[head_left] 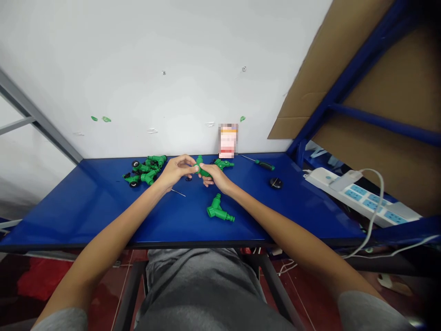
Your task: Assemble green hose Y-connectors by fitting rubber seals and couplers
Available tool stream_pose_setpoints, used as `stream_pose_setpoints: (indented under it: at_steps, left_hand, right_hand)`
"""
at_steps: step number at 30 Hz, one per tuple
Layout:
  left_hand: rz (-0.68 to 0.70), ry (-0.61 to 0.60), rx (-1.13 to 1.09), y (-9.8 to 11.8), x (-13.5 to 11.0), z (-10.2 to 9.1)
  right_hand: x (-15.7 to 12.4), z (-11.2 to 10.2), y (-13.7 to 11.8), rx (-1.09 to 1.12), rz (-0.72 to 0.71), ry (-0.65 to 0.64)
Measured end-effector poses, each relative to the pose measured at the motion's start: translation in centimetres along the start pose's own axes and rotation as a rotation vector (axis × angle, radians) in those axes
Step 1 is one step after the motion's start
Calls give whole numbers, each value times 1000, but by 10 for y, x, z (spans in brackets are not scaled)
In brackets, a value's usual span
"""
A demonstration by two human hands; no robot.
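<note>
Head view: a green plastic hose connector (204, 171) pinched between both hands over the blue table (69, 211), its long axis slanting from far left to near right. Left grip (177, 169) pressed against the upper part; right grip (215, 177) closed around the lower end, nearer that end. Beyond the left grip, a loose pile of connectors (144, 170); in front, a lone Y-shaped connector (217, 210).

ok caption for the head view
Left hand and right hand grip a green fitting over a blue table, near more fittings and a screwdriver
</note>
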State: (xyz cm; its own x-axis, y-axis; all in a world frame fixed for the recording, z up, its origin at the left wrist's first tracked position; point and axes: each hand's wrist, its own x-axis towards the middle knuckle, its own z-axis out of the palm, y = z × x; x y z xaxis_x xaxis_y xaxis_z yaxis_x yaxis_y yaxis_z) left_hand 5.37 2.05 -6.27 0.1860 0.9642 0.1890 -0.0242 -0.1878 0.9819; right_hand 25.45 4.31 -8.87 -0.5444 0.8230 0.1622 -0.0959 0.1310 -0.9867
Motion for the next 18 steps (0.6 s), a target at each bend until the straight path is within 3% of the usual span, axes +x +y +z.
stream_pose_setpoints:
  at_steps: [6,12,18]
  left_hand:
    - [-39,-22,0,0,-1,1]
    - [57,6,62,5,-4,7]
    - [131,-62,1,13,-10,10]
  right_hand:
    - [-3,0,1,-46,-32,-10]
    - [1,-2,6,5,-26,-14]
    - [3,-3,3,148,-45,-66]
